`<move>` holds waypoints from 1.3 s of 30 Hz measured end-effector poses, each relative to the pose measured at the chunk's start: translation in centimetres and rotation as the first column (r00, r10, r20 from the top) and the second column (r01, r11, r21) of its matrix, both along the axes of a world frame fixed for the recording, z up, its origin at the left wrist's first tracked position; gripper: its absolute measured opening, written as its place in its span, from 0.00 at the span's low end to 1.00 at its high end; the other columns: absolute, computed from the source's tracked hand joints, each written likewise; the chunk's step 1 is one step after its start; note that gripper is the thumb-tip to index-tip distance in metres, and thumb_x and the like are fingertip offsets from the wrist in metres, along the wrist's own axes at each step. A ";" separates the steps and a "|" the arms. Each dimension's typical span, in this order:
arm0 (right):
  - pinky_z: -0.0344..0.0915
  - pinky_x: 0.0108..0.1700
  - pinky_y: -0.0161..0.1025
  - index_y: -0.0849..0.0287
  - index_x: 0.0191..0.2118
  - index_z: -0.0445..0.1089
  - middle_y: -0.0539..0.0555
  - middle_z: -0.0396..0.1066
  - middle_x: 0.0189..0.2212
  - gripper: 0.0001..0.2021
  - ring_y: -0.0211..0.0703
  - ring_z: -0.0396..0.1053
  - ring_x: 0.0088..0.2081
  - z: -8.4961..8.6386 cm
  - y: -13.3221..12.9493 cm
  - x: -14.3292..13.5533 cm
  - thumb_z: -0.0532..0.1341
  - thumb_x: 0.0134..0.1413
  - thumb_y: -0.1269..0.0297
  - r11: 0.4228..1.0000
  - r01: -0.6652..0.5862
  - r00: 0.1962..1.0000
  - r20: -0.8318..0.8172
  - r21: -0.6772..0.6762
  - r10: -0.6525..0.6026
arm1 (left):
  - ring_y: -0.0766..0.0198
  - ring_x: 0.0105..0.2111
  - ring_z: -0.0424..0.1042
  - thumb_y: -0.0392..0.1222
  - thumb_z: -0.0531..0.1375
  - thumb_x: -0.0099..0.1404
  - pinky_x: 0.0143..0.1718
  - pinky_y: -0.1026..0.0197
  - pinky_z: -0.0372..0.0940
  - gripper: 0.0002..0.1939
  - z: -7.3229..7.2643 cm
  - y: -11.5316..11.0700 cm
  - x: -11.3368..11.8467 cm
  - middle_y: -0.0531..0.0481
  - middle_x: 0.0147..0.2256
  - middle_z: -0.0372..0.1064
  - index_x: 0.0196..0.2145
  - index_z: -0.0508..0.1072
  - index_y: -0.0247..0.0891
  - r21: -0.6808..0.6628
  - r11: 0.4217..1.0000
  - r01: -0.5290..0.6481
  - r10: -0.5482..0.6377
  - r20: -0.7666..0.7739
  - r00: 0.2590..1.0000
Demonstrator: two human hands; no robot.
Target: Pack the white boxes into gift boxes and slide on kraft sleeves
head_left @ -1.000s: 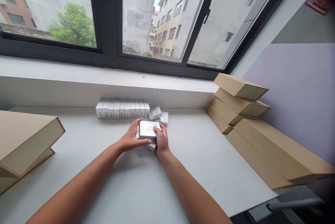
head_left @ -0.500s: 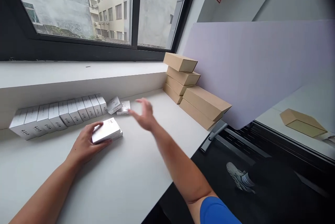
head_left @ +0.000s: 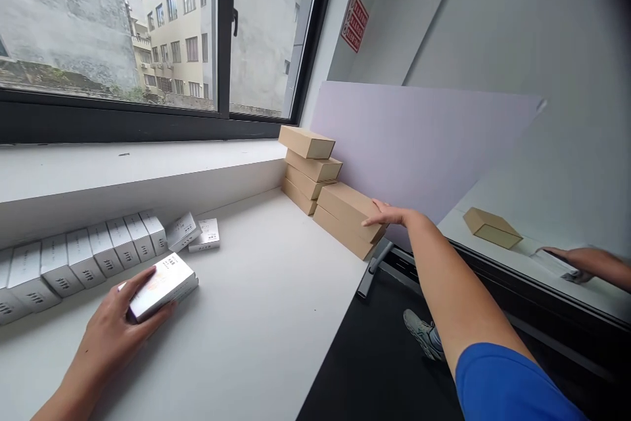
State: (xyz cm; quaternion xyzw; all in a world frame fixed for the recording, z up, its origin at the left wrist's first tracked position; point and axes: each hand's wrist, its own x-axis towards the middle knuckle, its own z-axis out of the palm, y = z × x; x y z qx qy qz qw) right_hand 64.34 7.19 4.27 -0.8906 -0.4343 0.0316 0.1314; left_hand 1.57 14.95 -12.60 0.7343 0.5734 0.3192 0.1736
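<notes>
My left hand (head_left: pixel 118 316) grips a small white box (head_left: pixel 165 283) with printed lettering, just over the white table. Beneath it the edge of a second white box shows, with the thumb along the near side. To the right, my right hand (head_left: pixel 390 213) is on the near end of a brown cardboard box (head_left: pixel 348 201), thumb and fingers spread across its corner. That box lies on top of another brown box (head_left: pixel 338 230). Two loose white boxes, one tilted (head_left: pixel 183 230) and one flat (head_left: pixel 204 236), lie behind my left hand.
A row of several white boxes (head_left: pixel 79 257) stands along the sill wall at left. Several brown boxes are stacked (head_left: pixel 308 161) in the far corner. A pale purple board (head_left: pixel 394 138) leans at the right. The table's right edge drops to a dark floor (head_left: pixel 355 349).
My right hand has moved right, from above the table near the loose white boxes to the brown cardboard box. The view has turned right. My left hand still holds the white box.
</notes>
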 end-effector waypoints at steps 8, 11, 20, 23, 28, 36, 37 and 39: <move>0.62 0.58 0.52 0.55 0.66 0.50 0.64 0.56 0.61 0.48 0.62 0.55 0.63 1.9 -3.3 -5.0 0.67 0.37 0.56 0.977 -0.205 0.971 -0.138 -0.063 0.195 | 0.33 0.54 0.66 0.66 0.60 0.60 0.53 0.34 0.64 0.37 -0.1 -0.2 -0.3 0.40 0.48 0.65 0.61 0.66 0.47 0.061 0.985 -0.165 0.167 -0.044 0.985; 0.65 0.56 0.49 0.50 0.65 0.51 0.61 0.55 0.63 0.50 0.60 0.58 0.62 1.3 -5.7 -10.2 0.71 0.33 0.58 0.917 -0.393 0.906 -0.200 -0.067 0.374 | 0.27 0.64 0.54 0.65 0.61 0.60 0.57 0.26 0.57 0.41 1.0 -1.4 0.5 0.37 0.62 0.55 0.66 0.57 0.49 0.183 0.937 -0.299 0.298 0.030 0.954; 0.26 0.72 0.56 0.50 0.64 0.62 0.55 0.61 0.65 0.40 0.57 0.46 0.71 -9.0 -2.8 -22.4 0.66 0.40 0.68 0.603 -0.689 0.561 -0.231 0.403 0.795 | 0.43 0.66 0.56 0.54 0.53 0.70 0.66 0.43 0.51 0.32 2.8 -5.4 2.8 0.41 0.66 0.57 0.68 0.54 0.46 0.462 0.833 0.303 -0.339 -0.007 0.941; 0.40 0.70 0.61 0.53 0.63 0.61 0.60 0.65 0.60 0.27 0.56 0.56 0.66 -12.3 -0.6 -23.2 0.56 0.61 0.52 0.711 -0.419 0.695 -0.304 0.565 0.651 | 0.50 0.49 0.73 0.61 0.47 0.70 0.51 0.51 0.67 0.29 2.1 -6.6 4.0 0.44 0.55 0.72 0.61 0.64 0.45 0.208 0.862 0.462 -0.498 0.173 0.850; 0.62 0.59 0.57 0.53 0.51 0.70 0.60 0.74 0.47 0.34 0.57 0.69 0.51 -15.7 0.8 -26.3 0.37 0.66 0.35 0.737 -0.341 0.654 -0.416 0.583 0.632 | 0.57 0.26 0.70 0.64 0.44 0.71 0.34 0.54 0.68 0.28 2.2 -6.7 5.4 0.50 0.28 0.72 0.54 0.62 0.40 -0.055 0.917 0.395 -0.302 0.552 0.777; 0.41 0.69 0.58 0.54 0.30 0.66 0.52 0.69 0.32 0.34 0.49 0.67 0.44 -16.4 3.2 -32.8 0.36 0.65 0.33 0.675 -0.476 0.540 -0.419 0.564 0.730 | 0.49 0.45 0.74 0.63 0.49 0.69 0.43 0.50 0.68 0.22 3.2 -6.2 5.6 0.46 0.44 0.74 0.46 0.67 0.44 -0.183 0.964 0.193 -0.132 0.302 0.944; 0.44 0.67 0.57 0.54 0.28 0.64 0.52 0.67 0.30 0.34 0.49 0.67 0.42 -16.4 3.4 -33.3 0.36 0.66 0.34 0.672 -0.473 0.539 -0.416 0.570 0.733 | 0.51 0.39 0.73 0.63 0.47 0.70 0.39 0.53 0.66 0.21 3.3 -6.3 5.5 0.49 0.37 0.73 0.39 0.66 0.44 -0.199 0.968 0.151 -0.092 0.279 0.956; 0.52 0.62 0.55 0.54 0.26 0.61 0.53 0.65 0.28 0.33 0.49 0.65 0.39 -16.3 3.3 -33.9 0.36 0.67 0.35 0.654 -0.480 0.524 -0.407 0.584 0.748 | 0.55 0.29 0.67 0.63 0.44 0.71 0.33 0.57 0.61 0.22 3.5 -6.7 5.5 0.53 0.27 0.65 0.30 0.59 0.44 -0.180 0.979 0.092 -0.045 0.249 0.967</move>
